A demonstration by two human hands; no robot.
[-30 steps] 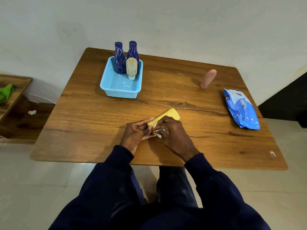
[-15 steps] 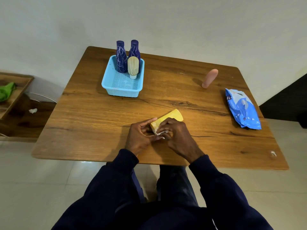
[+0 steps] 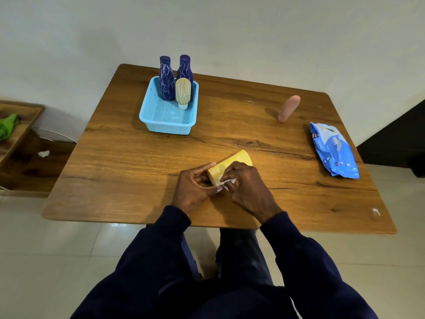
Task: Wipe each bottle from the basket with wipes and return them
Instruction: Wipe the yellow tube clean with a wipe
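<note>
Head view, yellow bottle [image 3: 232, 162] lying, pointing far-right

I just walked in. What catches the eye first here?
Near the front edge of the table, the left hand holds a yellow bottle while the right hand presses a white wipe against it. Behind them, a light blue basket holds two dark blue bottles and a cream bottle; a blue wipes pack lies far right.
</note>
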